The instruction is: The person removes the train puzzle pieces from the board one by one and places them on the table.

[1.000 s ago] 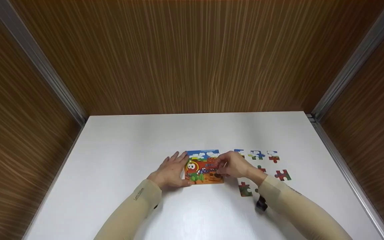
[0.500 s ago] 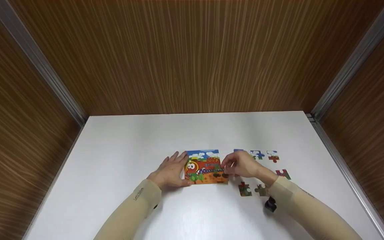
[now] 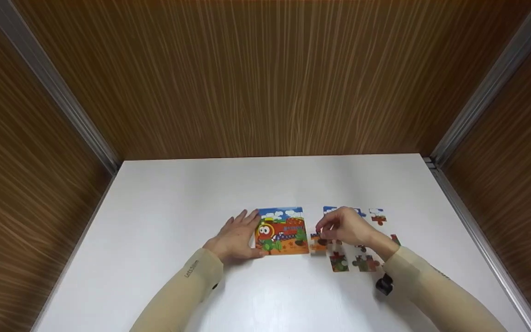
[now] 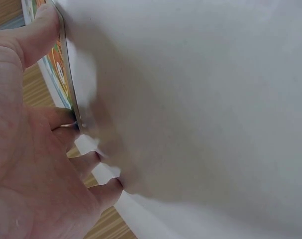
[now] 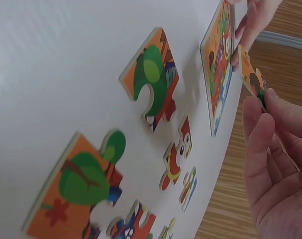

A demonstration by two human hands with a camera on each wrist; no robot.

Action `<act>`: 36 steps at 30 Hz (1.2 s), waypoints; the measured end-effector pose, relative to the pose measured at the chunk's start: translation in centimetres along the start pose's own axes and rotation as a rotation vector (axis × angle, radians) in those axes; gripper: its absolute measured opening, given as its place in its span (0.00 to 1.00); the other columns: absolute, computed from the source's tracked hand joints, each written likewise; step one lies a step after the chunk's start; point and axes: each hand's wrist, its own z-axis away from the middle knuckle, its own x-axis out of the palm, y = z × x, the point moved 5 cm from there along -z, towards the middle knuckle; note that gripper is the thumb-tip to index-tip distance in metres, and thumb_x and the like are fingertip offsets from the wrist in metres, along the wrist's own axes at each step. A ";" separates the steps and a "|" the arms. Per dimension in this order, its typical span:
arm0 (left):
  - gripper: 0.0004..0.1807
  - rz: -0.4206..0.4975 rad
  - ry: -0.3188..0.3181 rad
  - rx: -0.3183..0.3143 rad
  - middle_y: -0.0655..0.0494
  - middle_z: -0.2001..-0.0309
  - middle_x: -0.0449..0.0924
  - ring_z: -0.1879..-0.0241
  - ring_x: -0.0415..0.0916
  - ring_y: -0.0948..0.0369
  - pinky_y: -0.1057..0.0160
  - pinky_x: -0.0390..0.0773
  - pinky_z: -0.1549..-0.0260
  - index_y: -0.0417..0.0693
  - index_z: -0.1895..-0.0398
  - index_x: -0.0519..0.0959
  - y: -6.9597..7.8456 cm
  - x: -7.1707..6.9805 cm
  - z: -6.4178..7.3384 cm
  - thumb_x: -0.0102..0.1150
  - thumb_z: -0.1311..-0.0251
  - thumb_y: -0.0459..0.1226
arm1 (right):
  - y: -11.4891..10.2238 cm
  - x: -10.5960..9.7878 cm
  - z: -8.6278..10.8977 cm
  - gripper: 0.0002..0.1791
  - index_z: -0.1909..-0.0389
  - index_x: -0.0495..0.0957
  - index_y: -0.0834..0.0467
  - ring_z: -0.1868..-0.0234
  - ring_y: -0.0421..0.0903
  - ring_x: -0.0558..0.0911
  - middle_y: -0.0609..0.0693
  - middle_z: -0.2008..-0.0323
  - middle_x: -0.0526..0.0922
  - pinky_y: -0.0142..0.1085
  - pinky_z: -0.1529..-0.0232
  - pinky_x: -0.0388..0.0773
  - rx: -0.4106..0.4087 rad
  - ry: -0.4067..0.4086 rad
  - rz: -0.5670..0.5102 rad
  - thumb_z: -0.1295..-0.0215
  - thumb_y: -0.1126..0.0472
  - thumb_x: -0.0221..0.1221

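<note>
A flat picture board (image 3: 280, 230) with a cartoon train lies on the white table in the head view. My left hand (image 3: 234, 236) rests at its left edge, fingers spread, and the thumb touches the lower left corner. Just right of the board, my right hand (image 3: 349, 227) pinches an orange puzzle piece (image 3: 318, 243) between thumb and fingers. In the right wrist view this puzzle piece (image 5: 251, 74) is held tilted, raised off the table, and overlaps the board (image 5: 218, 64) behind it. The left wrist view shows the left fingertips along the board's edge.
Several loose puzzle pieces lie to the right, such as a green-and-red one (image 3: 339, 263), its neighbour (image 3: 366, 263) and a cloud piece (image 3: 378, 216). The right hand and forearm partly cover others. Wood-grain panels (image 3: 265, 78) enclose the table (image 3: 191, 193).
My right hand has moved right with the puzzle piece, from over the board's right side to beside it. More of the board and lower loose pieces show. The left hand stays put.
</note>
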 end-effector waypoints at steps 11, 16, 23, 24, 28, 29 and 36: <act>0.63 -0.004 -0.002 0.007 0.52 0.05 0.44 0.05 0.39 0.45 0.36 0.46 0.08 0.48 0.06 0.50 0.1 -0.1 0.1 0.72 0.33 0.64 | 0.9 -1.8 1.4 0.05 0.55 0.93 0.58 0.71 0.43 0.86 0.55 0.62 0.94 0.31 0.73 0.85 0.041 0.034 0.004 0.28 0.67 0.72; 0.63 0.003 0.000 0.006 0.52 0.05 0.44 0.05 0.38 0.45 0.36 0.45 0.08 0.48 0.06 0.50 0.1 -0.1 0.1 0.72 0.34 0.65 | 1.2 -2.6 2.1 0.05 0.56 0.93 0.57 0.68 0.43 0.88 0.56 0.59 0.95 0.30 0.71 0.84 0.052 0.050 0.017 0.28 0.68 0.72; 0.63 0.004 0.000 0.005 0.52 0.05 0.44 0.05 0.38 0.45 0.36 0.45 0.08 0.49 0.06 0.51 0.0 0.0 0.0 0.72 0.34 0.65 | 1.6 -3.8 3.2 0.06 0.54 0.93 0.58 0.66 0.41 0.85 0.56 0.58 0.95 0.29 0.68 0.82 0.075 0.066 0.010 0.28 0.67 0.72; 0.63 0.001 0.000 0.007 0.52 0.05 0.44 0.05 0.38 0.45 0.36 0.46 0.08 0.49 0.06 0.51 0.0 0.0 0.0 0.72 0.34 0.65 | 1.6 -4.0 3.3 0.06 0.54 0.93 0.59 0.66 0.41 0.85 0.57 0.58 0.95 0.29 0.67 0.82 0.077 0.069 0.006 0.28 0.68 0.72; 0.63 -0.010 -0.002 0.002 0.52 0.05 0.44 0.05 0.39 0.45 0.36 0.46 0.08 0.49 0.06 0.51 0.0 0.0 -0.1 0.72 0.34 0.65 | 1.9 -4.6 4.0 0.06 0.54 0.92 0.60 0.66 0.39 0.85 0.57 0.57 0.95 0.29 0.67 0.81 0.078 0.076 0.008 0.29 0.68 0.72; 0.63 -0.013 -0.004 -0.001 0.53 0.05 0.44 0.05 0.39 0.46 0.36 0.46 0.08 0.49 0.06 0.50 0.0 0.0 -0.1 0.72 0.34 0.64 | 2.0 -4.8 4.1 0.06 0.54 0.92 0.60 0.66 0.39 0.85 0.58 0.58 0.94 0.29 0.67 0.81 0.078 0.077 0.007 0.29 0.68 0.72; 0.63 0.001 -0.007 -0.021 0.53 0.05 0.43 0.05 0.38 0.46 0.38 0.45 0.07 0.50 0.06 0.50 0.1 0.0 0.0 0.73 0.34 0.64 | 2.8 -5.7 5.2 0.07 0.53 0.91 0.62 0.68 0.41 0.86 0.58 0.60 0.95 0.30 0.72 0.82 0.126 0.081 -0.015 0.29 0.67 0.72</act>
